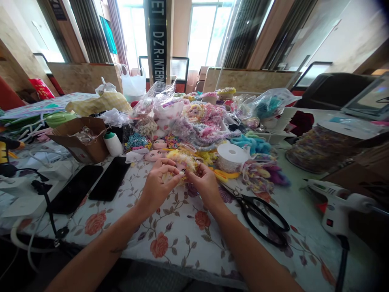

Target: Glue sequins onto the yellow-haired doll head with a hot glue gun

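A small doll head (184, 161) with fluffy yellow hair is held upright just above the flowered tablecloth. My right hand (206, 183) pinches its right side between thumb and fingers. From the left, my left hand (159, 184) is closed at the front of the head, with thumb and fingertips together at the face; the fingers partly cover it. Behind my left hand lie bare doll heads with painted eyes, one doll head (154, 155) nearest. To the right of my right hand are black-handled scissors (258, 215) and a white spool (232, 156).
Fluffy coloured yarn (203, 117) and plastic bags are piled at the back. On the left are two phones (110, 178), a white thread cone (113, 144), an open cardboard box (80, 140) and power cords. A glue gun (334, 207) and a large yarn spool (322, 148) stand at right.
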Tool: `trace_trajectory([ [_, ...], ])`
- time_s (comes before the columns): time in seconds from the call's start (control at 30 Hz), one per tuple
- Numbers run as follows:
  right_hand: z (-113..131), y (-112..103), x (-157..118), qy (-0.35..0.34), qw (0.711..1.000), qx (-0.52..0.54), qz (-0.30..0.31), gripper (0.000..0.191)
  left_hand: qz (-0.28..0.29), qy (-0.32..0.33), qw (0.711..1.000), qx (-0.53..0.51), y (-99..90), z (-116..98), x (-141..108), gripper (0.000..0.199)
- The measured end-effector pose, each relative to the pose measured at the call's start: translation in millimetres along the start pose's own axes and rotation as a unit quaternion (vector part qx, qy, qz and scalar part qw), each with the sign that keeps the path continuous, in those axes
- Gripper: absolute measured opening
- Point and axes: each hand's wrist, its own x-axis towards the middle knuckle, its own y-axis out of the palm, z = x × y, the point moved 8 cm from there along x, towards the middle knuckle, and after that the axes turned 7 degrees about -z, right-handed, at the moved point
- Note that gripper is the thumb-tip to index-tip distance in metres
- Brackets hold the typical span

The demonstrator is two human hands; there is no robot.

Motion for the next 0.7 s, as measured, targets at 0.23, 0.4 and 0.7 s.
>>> trace_trajectory([
  [0.23,8.7,-2.1,-2.9,-0.012,0.998,-0.054,-0.005,0.018,0.005,0.017,1.0,0.018,2.8,-1.2,-2.2,0.003],
  [0.4,14.5,-6.4,-3.5,-0.036,0.994,-0.098,-0.037,0.014,0.005,0.022,0.999,0.034,3.3,0.3,-2.5,0.003],
  [0.7,5.8,0.6,-0.5,-0.063,0.997,-0.04,0.014,0.017,-0.011,0.046,0.995,0.089,3.9,1.9,-2.4,0.005],
])
